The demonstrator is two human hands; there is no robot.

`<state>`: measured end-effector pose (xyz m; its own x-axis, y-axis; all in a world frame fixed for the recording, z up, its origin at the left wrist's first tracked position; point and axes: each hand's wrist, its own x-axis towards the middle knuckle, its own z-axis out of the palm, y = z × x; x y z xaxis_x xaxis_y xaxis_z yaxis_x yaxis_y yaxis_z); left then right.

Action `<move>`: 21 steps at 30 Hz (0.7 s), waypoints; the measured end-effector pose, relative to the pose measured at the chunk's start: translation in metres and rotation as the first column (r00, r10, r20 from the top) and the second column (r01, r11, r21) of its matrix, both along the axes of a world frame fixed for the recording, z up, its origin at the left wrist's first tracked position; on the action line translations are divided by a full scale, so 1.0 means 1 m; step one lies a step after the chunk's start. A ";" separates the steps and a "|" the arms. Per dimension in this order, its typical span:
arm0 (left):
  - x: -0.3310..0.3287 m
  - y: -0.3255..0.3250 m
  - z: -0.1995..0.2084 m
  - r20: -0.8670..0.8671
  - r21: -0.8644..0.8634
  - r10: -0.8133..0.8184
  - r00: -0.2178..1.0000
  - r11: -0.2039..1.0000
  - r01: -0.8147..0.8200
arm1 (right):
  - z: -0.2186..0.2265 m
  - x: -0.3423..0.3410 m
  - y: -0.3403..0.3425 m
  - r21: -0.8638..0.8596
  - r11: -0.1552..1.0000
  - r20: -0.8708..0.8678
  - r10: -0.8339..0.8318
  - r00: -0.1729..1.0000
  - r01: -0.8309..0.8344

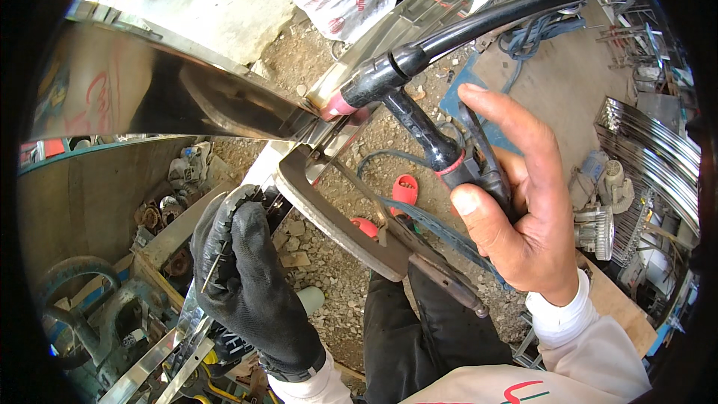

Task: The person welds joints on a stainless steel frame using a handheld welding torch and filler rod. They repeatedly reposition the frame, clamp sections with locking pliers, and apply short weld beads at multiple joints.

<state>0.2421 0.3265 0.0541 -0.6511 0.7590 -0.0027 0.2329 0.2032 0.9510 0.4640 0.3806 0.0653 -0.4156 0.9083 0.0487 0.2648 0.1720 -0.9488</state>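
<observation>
Right hand (527,217), bare, closed round handle of black welding torch (374,78), index finger extended. Torch head lies up and left of right hand, pink nozzle (338,106) angled down at end of polished metal piece (217,93). Left hand (258,284), black-gloved, curled on thin rod (215,269), down and left of nozzle. Curved metal clamp (336,228) between hands, below nozzle.

light: bright, strongest toward 11 o'clock | glare: steel panel (172,90) at 10, curved metal strips (651,164) at 3 | lens: black vignette, bent edges | focus: centre crisp, rim soft
</observation>
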 end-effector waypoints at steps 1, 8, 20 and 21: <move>0.000 0.000 -0.001 0.003 0.012 -0.004 1.000 1.000 0.004 | 0.002 0.000 0.000 -0.005 1.000 0.005 -0.001 1.000 0.001; -0.003 0.000 -0.004 -0.085 -0.017 -0.020 0.996 1.000 0.018 | 0.001 -0.001 -0.001 -0.007 1.000 0.005 0.000 1.000 0.000; -0.002 -0.001 -0.005 -0.041 0.011 -0.015 0.999 1.000 0.016 | -0.002 -0.004 -0.003 0.068 0.997 0.015 0.030 0.999 -0.031; -0.002 -0.001 -0.005 -0.040 0.010 -0.018 0.999 1.000 0.018 | 0.000 -0.004 -0.004 0.058 0.998 0.023 0.034 0.999 -0.035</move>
